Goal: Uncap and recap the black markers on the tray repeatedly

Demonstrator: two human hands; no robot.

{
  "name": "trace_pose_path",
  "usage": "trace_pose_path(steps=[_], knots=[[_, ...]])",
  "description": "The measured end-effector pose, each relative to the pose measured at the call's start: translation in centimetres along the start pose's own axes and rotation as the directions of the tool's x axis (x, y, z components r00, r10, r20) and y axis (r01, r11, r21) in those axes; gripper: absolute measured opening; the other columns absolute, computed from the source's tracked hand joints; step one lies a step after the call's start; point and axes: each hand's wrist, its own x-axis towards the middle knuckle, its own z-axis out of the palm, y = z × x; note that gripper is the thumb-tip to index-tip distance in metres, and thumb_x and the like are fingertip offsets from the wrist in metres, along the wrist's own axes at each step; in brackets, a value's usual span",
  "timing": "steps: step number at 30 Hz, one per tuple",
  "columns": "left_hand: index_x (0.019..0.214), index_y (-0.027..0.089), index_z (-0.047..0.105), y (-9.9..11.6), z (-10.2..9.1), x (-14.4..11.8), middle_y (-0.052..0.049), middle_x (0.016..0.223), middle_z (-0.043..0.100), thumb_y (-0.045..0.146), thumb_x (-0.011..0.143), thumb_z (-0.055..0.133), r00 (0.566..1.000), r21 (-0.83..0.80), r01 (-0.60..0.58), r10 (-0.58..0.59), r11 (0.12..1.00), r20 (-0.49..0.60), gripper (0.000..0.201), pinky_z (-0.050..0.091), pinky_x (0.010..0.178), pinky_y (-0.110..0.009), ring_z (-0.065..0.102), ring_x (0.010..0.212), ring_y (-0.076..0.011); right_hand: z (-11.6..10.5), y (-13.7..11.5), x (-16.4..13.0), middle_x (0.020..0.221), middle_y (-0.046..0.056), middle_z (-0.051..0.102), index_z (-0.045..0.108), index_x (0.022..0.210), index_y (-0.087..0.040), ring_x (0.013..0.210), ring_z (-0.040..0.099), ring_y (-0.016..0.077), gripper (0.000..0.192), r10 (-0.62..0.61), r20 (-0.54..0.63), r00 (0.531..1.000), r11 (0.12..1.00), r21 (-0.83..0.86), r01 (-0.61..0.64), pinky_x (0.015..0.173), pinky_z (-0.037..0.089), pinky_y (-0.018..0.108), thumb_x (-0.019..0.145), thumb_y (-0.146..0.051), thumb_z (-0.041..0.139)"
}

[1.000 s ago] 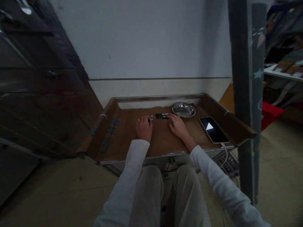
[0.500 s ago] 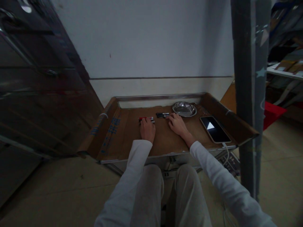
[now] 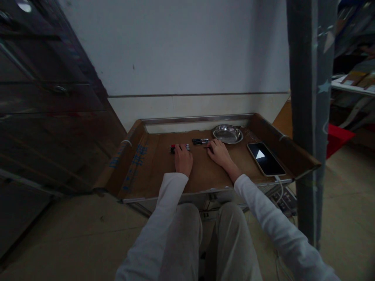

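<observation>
Blue printed characters run along the cardboard liner (image 3: pixel 137 164) at the tray's left edge, too blurred to read; the phone (image 3: pixel 265 158) at right shows a white triangle

The low brown worktop (image 3: pixel 164 171) with raised edges carries a red-and-black item (image 3: pixel 173 148), dark pens (image 3: pixel 200 141), a steel dish (image 3: pixel 227 134) and a lit phone (image 3: pixel 265 158).

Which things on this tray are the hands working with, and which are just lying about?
In hand:
- red pens, under the left hand
- black pens, at the right hand fingertips

Lying about:
- metal dish, behind the right hand
- phone, screen lit, on the tray to the right
</observation>
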Motion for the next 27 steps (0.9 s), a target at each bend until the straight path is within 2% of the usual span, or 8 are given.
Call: trace_pose_path(steps=[6, 11, 19, 27], knots=[[0.103, 0.01, 0.05, 1.1, -0.1, 0.2, -0.016, 0.109, 0.049, 0.015, 0.084, 0.045, 0.99, 0.063, -0.12, 0.115, 0.991, 0.086, 0.021, 0.042, 0.087, -0.037, 0.05, 0.1, -0.0256, 0.0, 0.1, 0.1, 0.101, 0.012, 0.055, 0.055, 0.1, -0.015, 0.098, 0.048, 0.0258, 0.018, 0.035, -0.007, 0.999, 0.999, 0.002, -0.035, 0.085, 0.039, 0.038, 0.086, -0.024, 0.046], [0.105, 0.013, 0.052, 2.0, 1.0, 1.1, -0.015, 0.112, 0.05, 0.015, 0.083, 0.046, 0.958, 0.072, -0.265, 0.254, 0.962, 0.136, 0.022, 0.039, 0.091, -0.04, 0.048, 0.105, -0.0272, -0.2, 0.1, 0.1, 0.101, 0.013, 0.054, 0.057, 0.099, -0.016, 0.1, 0.048, 0.0256, 0.019, 0.036, 0.01, 0.999, 0.999, 0.002, -0.036, 0.087, 0.039, 0.038, 0.087, -0.025, 0.045], [0.1, 0.014, 0.052, 2.2, 2.0, 1.8, -0.014, 0.107, 0.051, 0.015, 0.085, 0.044, 0.967, 0.046, -0.233, 0.227, 0.971, 0.115, 0.017, 0.038, 0.09, -0.042, 0.048, 0.103, -0.0269, -0.2, 0.1, 0.2, 0.099, 0.012, 0.055, 0.059, 0.097, -0.017, 0.099, 0.049, 0.0256, 0.019, 0.05, 0.005, 0.999, 0.999, 0.021, -0.05, 0.086, 0.04, 0.039, 0.088, -0.028, 0.047], [0.095, 0.016, 0.056, 1.8, 2.2, 2.0, -0.012, 0.104, 0.052, 0.02, 0.09, 0.042, 0.95, 0.047, -0.284, 0.275, 0.958, 0.146, 0.016, 0.039, 0.089, -0.04, 0.049, 0.098, -0.0251, -0.3, 0.0, 0.3, 0.097, 0.011, 0.058, 0.06, 0.096, -0.017, 0.095, 0.051, 0.0245, 0.019, 0.038, 0.025, 0.999, 0.999, 0.005, -0.038, 0.084, 0.039, 0.037, 0.09, -0.028, 0.045]])
